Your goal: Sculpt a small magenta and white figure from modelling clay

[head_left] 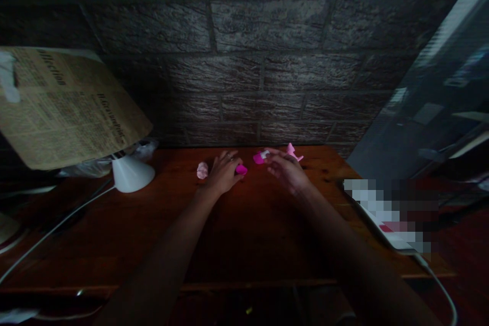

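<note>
In the head view, my left hand [224,172] rests low over the wooden table, fingers bent, with a small magenta piece [241,169] held at the thumb side. My right hand [287,169] is raised a little, its thumb and fingertips closed on a small white piece [264,154]. Against that white piece lies a second magenta piece [258,158]; whether the two are joined I cannot tell. Left of my left hand sits a crumpled pale pink lump [202,170]. A pink angular object [293,151] stands just behind my right hand, partly hidden by it.
A lamp with a newsprint shade [72,107] and white base [133,174] stands at the left, its cord [57,232] crossing the table [244,249]. A brick wall [237,71] closes off the back. At the right edge lies a blurred-out flat device [385,224] with a cable [443,285].
</note>
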{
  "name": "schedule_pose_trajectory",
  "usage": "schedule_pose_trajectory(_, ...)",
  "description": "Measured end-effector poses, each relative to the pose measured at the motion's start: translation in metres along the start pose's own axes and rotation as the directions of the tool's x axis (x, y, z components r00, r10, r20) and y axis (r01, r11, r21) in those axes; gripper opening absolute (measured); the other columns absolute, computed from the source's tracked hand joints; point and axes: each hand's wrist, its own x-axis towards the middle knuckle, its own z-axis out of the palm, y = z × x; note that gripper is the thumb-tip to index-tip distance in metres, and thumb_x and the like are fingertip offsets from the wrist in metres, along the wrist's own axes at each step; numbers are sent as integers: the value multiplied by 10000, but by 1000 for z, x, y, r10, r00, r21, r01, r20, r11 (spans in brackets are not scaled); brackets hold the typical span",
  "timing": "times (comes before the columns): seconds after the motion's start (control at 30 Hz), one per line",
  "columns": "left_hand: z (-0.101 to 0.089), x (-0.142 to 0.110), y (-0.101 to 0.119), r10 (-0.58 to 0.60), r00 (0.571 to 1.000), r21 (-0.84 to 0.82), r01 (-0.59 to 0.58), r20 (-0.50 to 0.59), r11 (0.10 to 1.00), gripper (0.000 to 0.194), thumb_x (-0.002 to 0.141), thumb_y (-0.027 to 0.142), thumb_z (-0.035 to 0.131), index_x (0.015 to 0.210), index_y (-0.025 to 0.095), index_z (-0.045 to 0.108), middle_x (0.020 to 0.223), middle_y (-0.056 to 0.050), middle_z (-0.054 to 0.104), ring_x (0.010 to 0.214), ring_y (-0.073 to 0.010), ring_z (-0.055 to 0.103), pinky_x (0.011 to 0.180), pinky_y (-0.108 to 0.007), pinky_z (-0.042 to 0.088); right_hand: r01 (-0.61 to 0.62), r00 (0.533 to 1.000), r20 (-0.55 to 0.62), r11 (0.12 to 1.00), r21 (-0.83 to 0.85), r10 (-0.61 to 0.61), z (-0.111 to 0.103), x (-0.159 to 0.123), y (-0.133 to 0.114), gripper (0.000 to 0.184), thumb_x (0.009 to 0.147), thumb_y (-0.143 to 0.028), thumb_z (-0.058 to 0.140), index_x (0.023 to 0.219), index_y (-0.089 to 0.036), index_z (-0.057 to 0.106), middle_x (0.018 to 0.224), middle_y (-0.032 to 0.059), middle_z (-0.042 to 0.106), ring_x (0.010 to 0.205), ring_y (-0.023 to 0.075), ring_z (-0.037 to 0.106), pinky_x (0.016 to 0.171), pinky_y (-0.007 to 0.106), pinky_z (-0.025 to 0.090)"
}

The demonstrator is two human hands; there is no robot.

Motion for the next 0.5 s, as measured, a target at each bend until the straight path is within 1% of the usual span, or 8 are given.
schedule_pose_trajectory(0.07,0,2,1,43,997,-75,-47,-60,996,197,809,204,746,994,210,679,1380,-125,623,1326,-328,511,1048,-528,431,9,1000,4,1000,6,-9,-1,1,1,287,603,-316,833,872,-256,753,885,20,778,836,171,693,698,274,514)
schedule_pose_trajectory(0.13,0,3,4,83,991,-204,-104,-107,973,173,822,226,730,987,228,679,1183,-93,716,1158,-283,627,992,-466,480,28,999,20,1000,-13,-28,-1,1,1,275,625,-326,830,883,-264,757,912,23,778,849,176,696,722,293,533)
schedule_pose_trajectory(0.17,0,4,6,87,989,-279,-117,-116,953,160,838,237,711,994,236,679,1086,-72,741,1046,-256,672,946,-433,506,44,999,32,999,-31,-43,-2,1,1,270,637,-330,824,892,-267,761,933,26,779,863,180,698,741,304,540)
schedule_pose_trajectory(0.23,2,4,11,55,988,-422,-112,-145,900,152,854,245,682,1007,241,680,986,-46,757,893,-218,704,870,-391,537,80,996,53,994,-76,-76,-2,0,1,264,652,-335,811,905,-271,768,963,30,778,889,189,700,772,324,549)
schedule_pose_trajectory(0.3,4,4,15,8,984,-570,-108,-176,815,191,840,231,686,1031,229,679,992,-48,763,870,-200,715,841,-367,557,118,992,66,986,-120,-111,-2,0,1,267,659,-337,806,915,-269,774,980,34,778,903,195,697,780,336,552)
schedule_pose_trajectory(0.37,7,4,19,-22,984,-698,-109,-176,707,234,826,220,700,1058,208,675,1050,-67,765,913,-192,725,861,-361,570,157,987,69,976,-154,-148,-1,0,0,267,659,-345,811,911,-267,777,979,32,777,883,190,691,759,333,551)
schedule_pose_trajectory(0.43,10,5,21,-51,984,-774,-101,-169,625,263,815,217,718,1073,192,673,1097,-85,761,961,-194,729,899,-373,572,200,979,76,959,-203,-189,0,0,1,256,660,-357,818,895,-262,780,937,25,773,814,174,677,708,317,541)
schedule_pose_trajectory(0.5,12,7,22,-86,983,-816,-87,-165,571,320,799,214,738,1108,185,665,1102,-95,763,980,-201,733,925,-390,572,239,971,85,935,-264,-225,1,1,2,248,660,-371,827,876,-259,781,880,17,765,739,159,653,662,306,524)
